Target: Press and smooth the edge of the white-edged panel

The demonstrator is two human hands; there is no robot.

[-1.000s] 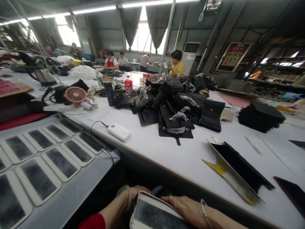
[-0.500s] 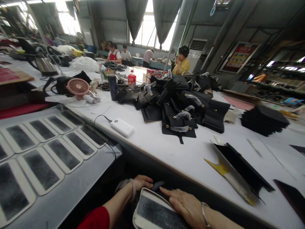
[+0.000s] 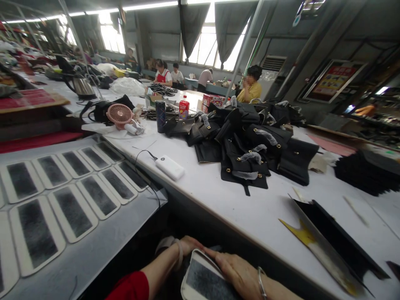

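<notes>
A white panel with a dark glued patch lies low in front of me, below the table edge. My right hand rests flat on its far edge, fingers spread, a bangle on the wrist. My left hand is at the panel's far left corner, partly hidden behind it, with a band on the wrist and a red sleeve on the arm. Whether the left fingers grip the panel cannot be seen.
Rows of the same white panels lie on the grey surface at left. The white table carries a power bank, a heap of black bags, a pink fan and black folded pieces. Other people work at the far end.
The view has shifted right and down slightly. My hands have stayed on the panel, the right hand sliding a little along its edge.
</notes>
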